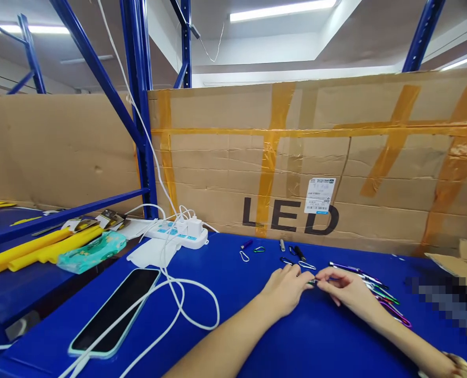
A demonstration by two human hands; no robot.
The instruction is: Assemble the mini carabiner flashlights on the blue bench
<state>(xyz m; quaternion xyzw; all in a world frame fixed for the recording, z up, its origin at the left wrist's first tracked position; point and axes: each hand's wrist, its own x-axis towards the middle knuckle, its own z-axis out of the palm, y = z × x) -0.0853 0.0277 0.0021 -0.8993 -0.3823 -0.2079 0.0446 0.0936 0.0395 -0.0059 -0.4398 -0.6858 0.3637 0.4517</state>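
Seen from above, on a blue counter (257,346), a left hand (286,289) and a right hand (343,291) meet fingertip to fingertip, both with fingers curled in and pinching the same small item (314,282), too tiny to identify, just above the counter's middle. A bundle of colourful clips (383,296) lies just beside the right hand. Further left are a face-up phone (115,310), a looping white cable (194,310) and a power strip (178,233) before a cardboard wall (335,157) marked LED.
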